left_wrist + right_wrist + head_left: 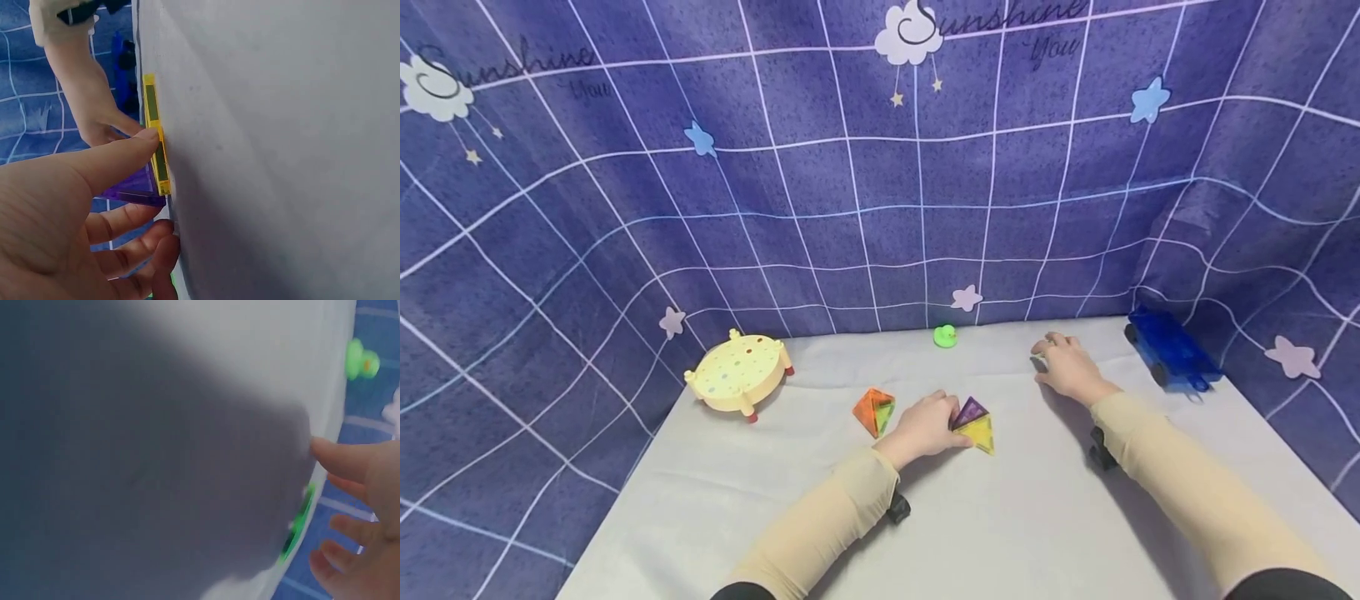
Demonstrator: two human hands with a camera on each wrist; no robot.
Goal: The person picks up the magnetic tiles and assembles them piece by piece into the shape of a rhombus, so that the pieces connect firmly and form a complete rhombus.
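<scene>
So the thing in play is a small see-through tile piece, one purple triangle (970,411) joined to a yellow triangle (981,432), with darker strips showing along the yellow edge. It's sitting around the middle of the white surface (1000,525), with a wide stretch of cloth running from it to the near edge. Toward the far edge there's a green duck (945,336); a spotted yellow stool (737,372) takes the far left corner and a blue toy car (1172,350) the far right one. An orange-and-green piece (872,411) is just left of the left hand (925,425), which pinches the purple-yellow piece, thumb on yellow. The right hand (1067,371) has its fingers loosely spread by a flat green piece (298,526); that view's murky, so can't tell whether they touch.
</scene>
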